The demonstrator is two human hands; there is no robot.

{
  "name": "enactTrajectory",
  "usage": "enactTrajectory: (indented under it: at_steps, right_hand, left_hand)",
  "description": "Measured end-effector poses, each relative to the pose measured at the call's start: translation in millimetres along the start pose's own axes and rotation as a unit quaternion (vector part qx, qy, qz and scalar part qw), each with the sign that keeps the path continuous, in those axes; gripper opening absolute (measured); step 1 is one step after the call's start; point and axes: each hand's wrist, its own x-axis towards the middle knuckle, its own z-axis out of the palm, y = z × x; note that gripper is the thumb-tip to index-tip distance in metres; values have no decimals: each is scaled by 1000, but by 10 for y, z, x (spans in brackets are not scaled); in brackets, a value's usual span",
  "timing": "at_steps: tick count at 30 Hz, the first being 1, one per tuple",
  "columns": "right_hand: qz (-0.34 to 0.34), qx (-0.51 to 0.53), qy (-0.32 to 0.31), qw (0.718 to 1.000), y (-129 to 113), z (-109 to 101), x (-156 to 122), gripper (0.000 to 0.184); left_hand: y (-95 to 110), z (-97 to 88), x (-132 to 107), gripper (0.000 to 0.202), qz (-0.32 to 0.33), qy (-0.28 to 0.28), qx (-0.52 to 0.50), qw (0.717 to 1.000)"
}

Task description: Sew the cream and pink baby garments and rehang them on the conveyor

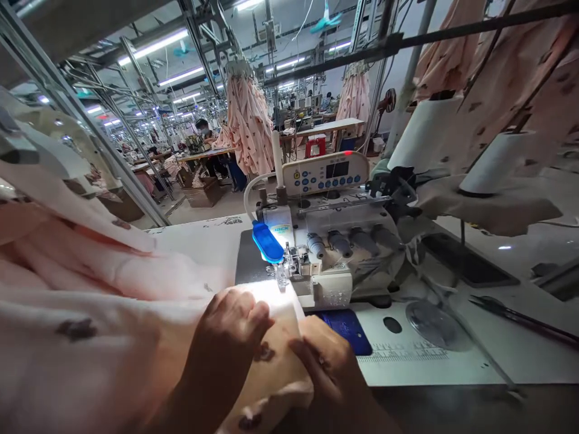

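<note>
My left hand (230, 337) and my right hand (330, 367) rest on a fold of pale pink fabric (271, 374) with a brown print, gripping it close together just in front of the overlock sewing machine (335, 247). The fabric's far end lies under the brightly lit presser foot (281, 271), and a blue plastic guard (268, 242) sits just left of it. More of the same fabric (76, 271) bunches across the table to my left.
Large white thread cones (493, 163) stand behind the machine at right, below hanging pink fabric. A pair of dark scissors (520, 319) lies on the white table (429, 355) at right. Beyond the machine, a masked co-worker (202, 129) sits among sewing stations and hanging garments (244, 123).
</note>
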Motion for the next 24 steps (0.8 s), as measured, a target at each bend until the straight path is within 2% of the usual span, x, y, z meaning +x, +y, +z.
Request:
enactTrajectory:
  at_steps: [2,4,8,10,12,15,20,24]
  right_hand:
    - [78,80,-47,993,-22,-45,11,37]
    - [146,101,-45,983,-7,-76,73,34]
    - [254,137,-34,957,116,-45,198,26]
    - [288,193,-60,936,163,-6,183,29]
    - [304,225,-83,922,163,16,119,29]
    - [307,216,-119,919,97,-7,28,26]
    - [268,160,-143,939,0,-119,41,19]
    - [241,121,-140,953,14,-143,62,33]
  left_hand:
    - [52,-26,72,18,-20,16,38,999]
    - [63,48,157,22,-70,-12,34,997]
    - [13,291,285,24,-191,-156,8,969]
    - [-17,337,291,23,-202,-225,-4,953]
    - [-37,315,253,23,-183,-262,-22,947]
    - [-43,241,160,23,-157,-279,-40,947]
    - [-7,234,63,22,-137,-251,-23,958]
    - [44,259,78,22,-129,-239,-1,962]
